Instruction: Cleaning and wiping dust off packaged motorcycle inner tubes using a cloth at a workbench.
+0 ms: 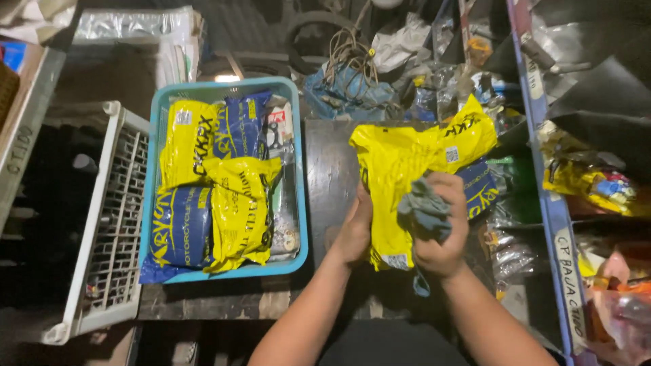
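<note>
Right hand (441,234) clenches a grey-blue rag (426,211), fingers curled tight around it, pressing it onto a yellow plastic packet (397,176) that lies on the dark wooden board (329,176) in front of the person. Left hand (354,230) braces the packet's left edge — palm flat against it, fingers pressed together, not pinching. Looks like a wipe-down in mid-pass: rag sits at the packet's middle right, lower end near the wrist. A second yellow packet (469,132) and a blue one (480,184) lie just beyond under its far corner, not in hand. To the left, the light-blue basket (300,169) already holds several yellow and blue packets stacked flat, nearly full. White plastic crate (102,224) stands beside the basket, contents too dark to tell. Judging by the layout — most packets binned, one in hand, a couple waiting.
</note>
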